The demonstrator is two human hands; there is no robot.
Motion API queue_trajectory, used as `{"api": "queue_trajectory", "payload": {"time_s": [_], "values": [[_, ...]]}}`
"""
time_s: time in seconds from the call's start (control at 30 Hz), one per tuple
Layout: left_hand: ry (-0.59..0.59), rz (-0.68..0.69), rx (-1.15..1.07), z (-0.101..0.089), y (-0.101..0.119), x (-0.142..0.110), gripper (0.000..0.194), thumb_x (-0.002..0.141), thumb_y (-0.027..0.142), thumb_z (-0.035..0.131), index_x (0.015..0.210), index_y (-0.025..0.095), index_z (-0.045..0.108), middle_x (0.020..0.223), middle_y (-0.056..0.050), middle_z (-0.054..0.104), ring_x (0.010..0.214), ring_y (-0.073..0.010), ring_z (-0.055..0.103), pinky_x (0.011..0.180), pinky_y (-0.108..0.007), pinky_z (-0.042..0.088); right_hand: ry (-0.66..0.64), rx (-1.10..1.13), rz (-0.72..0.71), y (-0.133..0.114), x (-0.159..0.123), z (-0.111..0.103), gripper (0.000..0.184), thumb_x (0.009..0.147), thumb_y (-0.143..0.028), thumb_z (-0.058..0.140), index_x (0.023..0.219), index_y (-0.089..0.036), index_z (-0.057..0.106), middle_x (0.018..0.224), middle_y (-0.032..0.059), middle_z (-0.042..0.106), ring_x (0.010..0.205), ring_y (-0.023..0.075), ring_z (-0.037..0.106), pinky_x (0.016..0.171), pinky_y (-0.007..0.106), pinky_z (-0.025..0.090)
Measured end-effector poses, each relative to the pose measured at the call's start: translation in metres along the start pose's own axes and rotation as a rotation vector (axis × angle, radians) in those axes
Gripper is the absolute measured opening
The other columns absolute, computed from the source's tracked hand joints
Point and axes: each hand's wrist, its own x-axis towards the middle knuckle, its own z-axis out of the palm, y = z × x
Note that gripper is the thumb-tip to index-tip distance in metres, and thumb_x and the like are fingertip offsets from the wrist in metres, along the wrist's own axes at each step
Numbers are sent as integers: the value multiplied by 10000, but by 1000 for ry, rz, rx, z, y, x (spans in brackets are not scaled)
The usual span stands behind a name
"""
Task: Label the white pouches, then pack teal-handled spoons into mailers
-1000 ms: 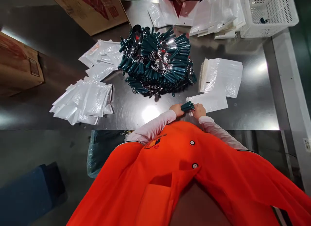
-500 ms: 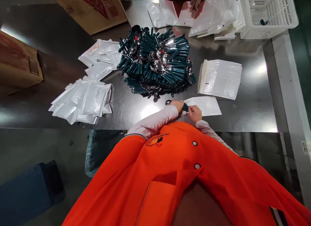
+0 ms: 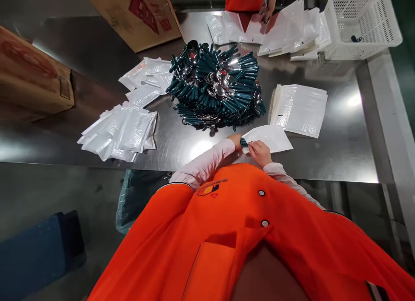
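My left hand (image 3: 235,141) is closed on a bundle of green-handled spoons (image 3: 244,142), only the handle ends showing. My right hand (image 3: 260,152) grips the mouth of a white bubble pouch (image 3: 270,138) that lies on the steel table (image 3: 337,158), and the spoons' bowl ends are inside it. Just beyond my hands is a big heap of green-handled spoons (image 3: 217,87). My orange jacket hides my forearms' lower part.
A stack of empty pouches (image 3: 300,109) lies to the right, filled pouches (image 3: 121,130) to the left and more (image 3: 147,78) behind them. Another person's hand (image 3: 267,7) works among pouches (image 3: 292,29) at the far edge. A white basket (image 3: 363,22) and cardboard boxes (image 3: 32,85) flank the table.
The spoon bundle, held crosswise in both hands a second ago, has gone bowl-first into the pouch; only the handle ends show now. The other person's hand moved right.
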Motion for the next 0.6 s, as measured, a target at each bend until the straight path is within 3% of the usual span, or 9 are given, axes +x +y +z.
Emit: {"api": "queue_trajectory", "payload": {"time_s": [0.13,0.23,0.33,0.4,0.47,0.5,0.53,0.6], "values": [[39,-25,77,-3,6,-10,596,781,217,834,1313,34,637,1275,-254,722,1235,-354,692,1000,-344,544,-151,53,-29,-27,8,-10,284,1008,-216,509,1123,-177,765,991,123,761,934,248,685,861,375,567],[94,-28,146,-16,6,-28,692,743,186,863,1351,11,581,1267,-279,714,1222,-385,693,990,-377,548,-175,62,-66,-30,34,-41,237,947,-275,660,1125,-160,766,1036,125,771,943,260,684,852,377,548],[198,25,262,-38,10,-50,575,815,203,809,1316,35,583,1189,-265,740,1136,-389,725,950,-413,550,-142,33,-22,-17,78,-77,579,677,-451,932,1139,-147,762,1146,159,755,1058,342,653,889,421,520],[296,109,341,-53,18,-64,382,944,216,665,1280,47,598,1147,-260,747,1123,-383,727,950,-437,532,-327,92,-12,-10,105,-90,650,491,-456,1006,1021,-155,780,1028,118,774,966,318,663,837,387,522],[379,194,399,-65,28,-75,274,1021,190,514,1226,46,626,1120,-265,745,1130,-378,717,966,-456,507,-573,243,-51,-14,123,-88,483,516,-404,982,882,-164,776,874,50,772,826,241,659,764,336,528],[411,222,421,-70,33,-80,267,1031,164,469,1195,42,642,1110,-269,741,1126,-378,713,973,-468,499,-615,318,-70,-20,126,-83,380,578,-370,947,842,-164,769,844,32,768,791,216,651,736,321,532],[432,241,438,-74,37,-87,268,1027,134,449,1164,39,659,1093,-266,740,1110,-376,713,977,-479,495,-589,375,-81,-30,128,-75,288,642,-331,905,826,-160,764,847,32,769,787,207,649,721,318,539],[445,268,461,-82,42,-102,272,1009,85,444,1120,52,690,1068,-236,742,1094,-358,711,1025,-497,483,-380,406,-82,-51,124,-57,164,748,-270,825,840,-152,757,894,70,767,841,227,659,719,349,556]]}}
